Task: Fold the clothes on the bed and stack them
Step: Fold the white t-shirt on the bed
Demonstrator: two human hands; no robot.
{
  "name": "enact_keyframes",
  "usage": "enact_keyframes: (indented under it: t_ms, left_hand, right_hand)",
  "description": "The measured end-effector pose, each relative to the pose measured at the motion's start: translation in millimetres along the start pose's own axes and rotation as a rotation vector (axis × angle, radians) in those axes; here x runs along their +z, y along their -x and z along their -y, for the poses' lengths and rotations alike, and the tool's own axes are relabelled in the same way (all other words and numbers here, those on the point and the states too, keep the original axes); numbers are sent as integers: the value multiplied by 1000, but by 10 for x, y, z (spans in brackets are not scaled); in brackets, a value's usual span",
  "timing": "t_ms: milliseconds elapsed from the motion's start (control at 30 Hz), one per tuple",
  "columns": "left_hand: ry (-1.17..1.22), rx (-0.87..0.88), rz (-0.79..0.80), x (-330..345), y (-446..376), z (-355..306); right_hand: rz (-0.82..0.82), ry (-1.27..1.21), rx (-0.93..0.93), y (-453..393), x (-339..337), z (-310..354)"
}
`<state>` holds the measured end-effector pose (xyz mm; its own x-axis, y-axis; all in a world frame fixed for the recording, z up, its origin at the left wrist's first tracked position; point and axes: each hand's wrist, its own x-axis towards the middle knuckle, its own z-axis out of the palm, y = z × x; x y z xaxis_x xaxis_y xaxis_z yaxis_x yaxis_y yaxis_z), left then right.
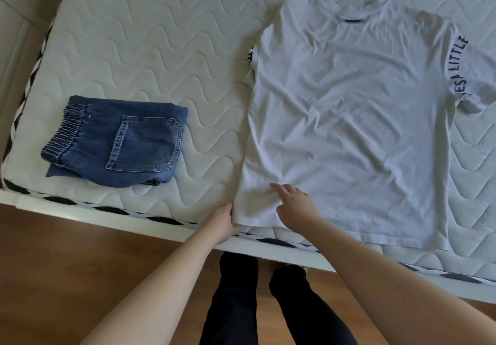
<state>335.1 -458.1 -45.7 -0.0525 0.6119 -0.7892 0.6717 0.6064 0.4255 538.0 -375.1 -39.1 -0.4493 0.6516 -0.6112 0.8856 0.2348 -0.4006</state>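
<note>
Head view: the white T-shirt (357, 119) lies flat on the quilted mattress (150, 36), collar at 12 o'clock and hem at 6 o'clock, so its long axis runs straight away from the person. Both hands work the hem corner at about 7 o'clock of the shirt. The left hand (224, 222) grips that corner at the mattress edge; the fingers go under the cloth and are hidden, the thumb side showing against the hem. The right hand (294, 207) rests on top of the fabric just beside it, toward 3 o'clock, fingers spread and loose, holding nothing. From this grip the body of the shirt spreads toward 1 o'clock, and the lettered sleeve (467, 73) lies far off at 2 o'clock, so a lengthwise fold would likely carry the held edge across toward 3 o'clock. The left hand is nearer that edge. The folded denim shorts (118, 140) sit well apart at 9 o'clock, a likely base for the stack.
</note>
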Motion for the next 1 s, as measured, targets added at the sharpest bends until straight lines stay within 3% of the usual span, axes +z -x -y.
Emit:
enact_keyframes:
  t_ms: [67,200,633,700,833,900,1000]
  left_hand:
    - [-18,-10,33,-116,-86,-30]
    - [-30,-37,-100,-406,-292,-132]
    - [164,245,-211,-1594,-1234,-620]
    - [192,239,-209,-1700,-1395,-649]
    - [290,214,-233,-1786,-1662,-705]
    - [395,189,-255,-1774,-1758,-770]
    - [580,166,-280,-1768,-1851,-943]
  right_hand:
    - [-32,-14,29,-147,-142,57]
    - [-133,-46,61,-461,-412,228]
    - [-313,-67,-15,-2110,-1566,962]
    - [-310,-62,52,-2442,-1638,994]
    - [-322,1,357,-2817,-1666,797]
    - [-383,46,373,-2895,-1716,641]
    - [-400,-303,373,-2943,-1966,487]
